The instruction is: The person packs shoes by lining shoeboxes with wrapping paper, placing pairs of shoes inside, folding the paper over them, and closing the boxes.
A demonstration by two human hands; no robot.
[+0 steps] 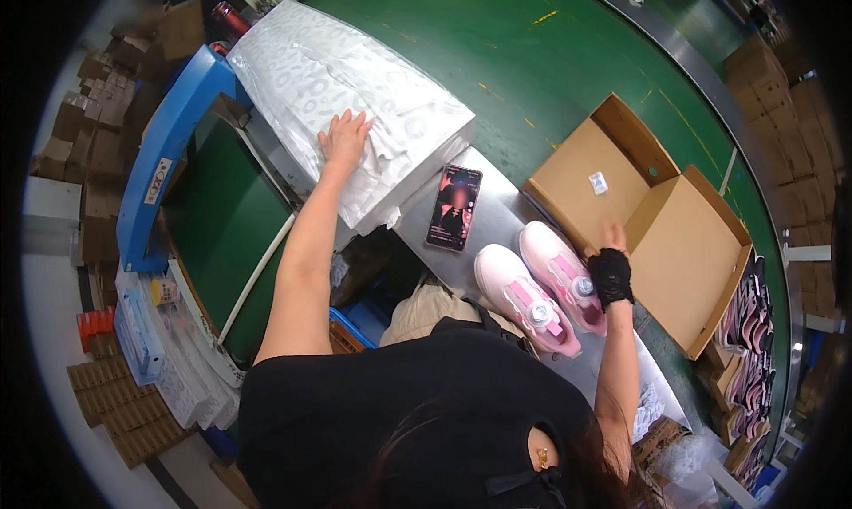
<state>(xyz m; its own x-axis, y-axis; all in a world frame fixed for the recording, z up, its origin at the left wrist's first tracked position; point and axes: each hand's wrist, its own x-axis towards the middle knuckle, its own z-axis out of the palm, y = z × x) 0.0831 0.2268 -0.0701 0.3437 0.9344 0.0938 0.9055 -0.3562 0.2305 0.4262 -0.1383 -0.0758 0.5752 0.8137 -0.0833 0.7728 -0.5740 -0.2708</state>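
Nearest the camera is the person's black top [408, 420], and beyond it a pair of pink-and-white shoes [524, 298] sits side by side on a metal table [499, 197], toes pointing away. Beside them the right hand [612, 262], in a black fingerless glove [611, 280], is at the near edge of an open cardboard box [694, 265], its grip impossible to tell, while the left hand [344, 142] rests fingers spread wide on a stack of patterned white paper [333, 74]. A phone [454, 209] lies between paper and shoes, a green belt [461, 43] beyond.
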